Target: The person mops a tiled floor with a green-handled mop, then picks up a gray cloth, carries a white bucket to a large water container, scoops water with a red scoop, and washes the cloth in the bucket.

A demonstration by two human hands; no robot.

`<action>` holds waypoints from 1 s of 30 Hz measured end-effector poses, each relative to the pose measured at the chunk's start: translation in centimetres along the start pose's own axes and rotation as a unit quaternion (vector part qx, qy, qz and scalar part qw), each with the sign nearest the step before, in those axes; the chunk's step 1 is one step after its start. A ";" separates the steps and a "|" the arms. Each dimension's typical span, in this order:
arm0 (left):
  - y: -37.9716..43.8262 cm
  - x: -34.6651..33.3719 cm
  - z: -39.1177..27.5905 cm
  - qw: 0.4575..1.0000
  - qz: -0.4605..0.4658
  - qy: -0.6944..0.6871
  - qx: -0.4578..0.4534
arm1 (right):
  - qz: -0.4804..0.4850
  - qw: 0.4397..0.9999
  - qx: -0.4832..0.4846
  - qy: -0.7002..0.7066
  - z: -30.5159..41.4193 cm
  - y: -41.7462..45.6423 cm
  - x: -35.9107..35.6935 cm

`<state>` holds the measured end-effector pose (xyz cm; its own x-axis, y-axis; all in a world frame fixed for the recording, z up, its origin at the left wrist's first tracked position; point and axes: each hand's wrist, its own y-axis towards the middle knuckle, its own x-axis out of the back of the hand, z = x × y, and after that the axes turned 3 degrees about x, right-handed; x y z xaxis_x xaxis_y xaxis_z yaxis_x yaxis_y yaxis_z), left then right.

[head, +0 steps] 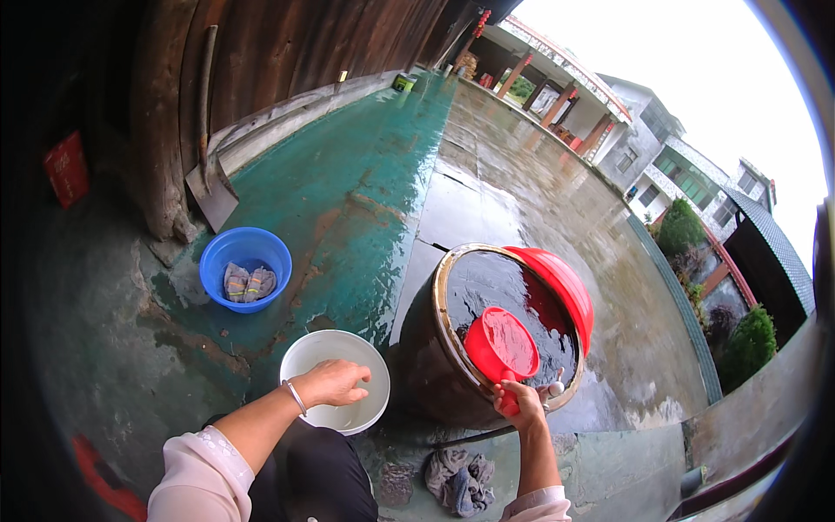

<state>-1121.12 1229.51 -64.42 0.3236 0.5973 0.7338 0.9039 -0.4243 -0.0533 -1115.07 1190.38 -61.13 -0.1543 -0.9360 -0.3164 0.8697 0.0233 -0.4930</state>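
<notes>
My right hand point(520, 399) grips the handle of a red plastic water ladle point(501, 344), which holds water over the near side of a large dark glazed water vat point(417, 346). The vat is full nearly to its rim. My left hand point(336, 383), with a bangle on the wrist, hangs over a white plastic bucket point(290, 352) with its fingers loosely bent and nothing seen in them. A metal tap point(556, 389) sits at the vat's near rim, beside my right hand. A red plastic basin point(574, 280) leans at the vat's far right edge.
A blue basin point(212, 261) with folded grey cloths point(250, 284) stands at the left. A shovel point(212, 196) leans on a wooden post. Crumpled grey rags point(460, 481) lie by the vat's base. The green-painted floor point(352, 215) is wet. A low concrete wall point(743, 398) runs at the right.
</notes>
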 end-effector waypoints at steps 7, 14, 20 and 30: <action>-0.3 -0.4 0.4 1.000 0.011 0.022 0.004 | -0.021 0.995 0.002 0.093 -2.8 0.7 -0.3; 0.1 -0.7 0.8 1.000 0.023 0.017 0.004 | 0.047 0.967 -0.142 0.207 -1.4 1.5 2.1; 1.1 -1.6 0.1 1.000 0.019 0.005 -0.014 | 0.020 0.983 -0.109 0.149 -2.8 1.8 1.3; 1.7 -2.3 -0.4 0.999 0.038 0.020 -0.011 | -0.027 0.999 -0.020 0.025 -2.8 -0.1 -0.2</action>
<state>-1120.47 1227.15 -65.91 0.3795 0.5352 0.7547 0.8707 -0.4824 -0.0957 -1116.42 1191.54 -63.27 -0.2250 -0.9176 -0.3277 0.8406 -0.0127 -0.5415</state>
